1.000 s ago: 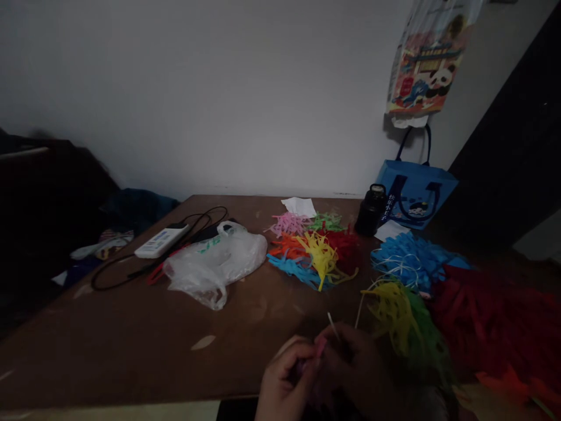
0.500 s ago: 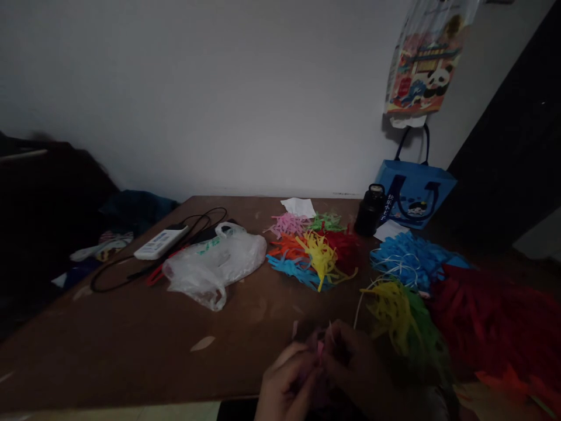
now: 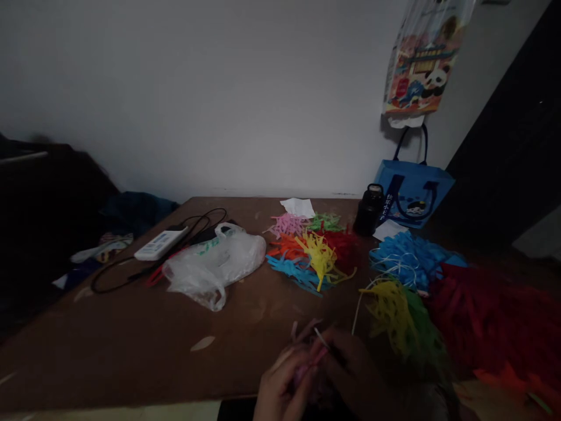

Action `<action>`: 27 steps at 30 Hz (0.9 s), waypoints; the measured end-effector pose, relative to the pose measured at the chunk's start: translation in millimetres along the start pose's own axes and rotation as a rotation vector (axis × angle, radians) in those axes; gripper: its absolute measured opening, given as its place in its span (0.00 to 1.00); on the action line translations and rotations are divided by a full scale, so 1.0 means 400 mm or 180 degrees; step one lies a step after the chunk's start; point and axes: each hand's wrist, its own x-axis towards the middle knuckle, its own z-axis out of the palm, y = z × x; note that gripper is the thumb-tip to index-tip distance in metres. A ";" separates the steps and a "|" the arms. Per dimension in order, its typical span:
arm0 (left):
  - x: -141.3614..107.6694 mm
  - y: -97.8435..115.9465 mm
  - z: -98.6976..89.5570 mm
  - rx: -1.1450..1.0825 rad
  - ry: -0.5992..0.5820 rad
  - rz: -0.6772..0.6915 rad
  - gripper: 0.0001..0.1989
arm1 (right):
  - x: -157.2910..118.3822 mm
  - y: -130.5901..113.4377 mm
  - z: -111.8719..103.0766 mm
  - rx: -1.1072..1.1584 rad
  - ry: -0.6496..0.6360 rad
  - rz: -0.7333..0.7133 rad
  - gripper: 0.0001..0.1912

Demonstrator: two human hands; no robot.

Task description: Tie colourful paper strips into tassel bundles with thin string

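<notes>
At the near edge of the table, my left hand (image 3: 280,383) is closed round a bundle of pink paper strips (image 3: 314,356). A few strip ends poke up above its fingers. My right hand (image 3: 353,365), dark in shadow, meets it from the right with its fingers pinched. A short end of white string (image 3: 322,337) sticks out at the right fingertips. More white string (image 3: 356,313) runs from behind this hand up to the yellow strips (image 3: 390,313). The fingers hide how string and strips meet.
Small tassels, among them a yellow one (image 3: 322,254) and a blue one (image 3: 293,269), lie mid-table. On the right are blue strips (image 3: 407,254) and a red heap (image 3: 495,316). Around them stand a plastic bag (image 3: 219,263), a power strip (image 3: 161,242), a black bottle (image 3: 369,211) and a blue bag (image 3: 414,187).
The white string end at my right fingertips has shifted left and now tilts to the left. More pink strip ends show above my left hand. Both hands stay close together.
</notes>
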 end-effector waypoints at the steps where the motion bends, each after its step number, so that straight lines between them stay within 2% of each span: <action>1: -0.003 -0.002 0.002 -0.0026 0.0006 -0.0060 0.09 | -0.002 0.003 0.001 -0.0054 -0.0012 -0.0017 0.11; 7: -0.017 0.006 0.008 -0.0047 0.0052 -0.0322 0.05 | -0.023 0.034 0.004 0.0062 -0.0160 0.0244 0.11; 12: -0.048 0.028 0.018 -0.0148 -0.0001 -0.0147 0.06 | -0.055 0.044 0.000 -0.0344 0.0081 -0.0117 0.06; 14: -0.073 0.035 0.026 -0.0252 0.0051 -0.0301 0.07 | -0.078 0.042 -0.002 -0.0306 0.0007 -0.0083 0.06; 18: -0.125 0.048 0.050 -0.0568 0.0011 -0.0703 0.12 | -0.139 0.042 0.002 0.0277 -0.0241 0.0365 0.08; 20: -0.147 0.058 0.067 -0.0762 -0.0021 -0.0845 0.15 | -0.165 0.052 0.010 0.0395 -0.0245 0.0423 0.08; 25: -0.180 0.082 0.114 -0.1227 0.0150 -0.1231 0.17 | -0.197 0.102 0.031 -0.0231 0.0062 -0.0119 0.08; 27: -0.183 0.081 0.127 -0.1482 0.0248 -0.1421 0.17 | -0.199 0.119 0.027 -0.0219 0.0090 -0.0142 0.08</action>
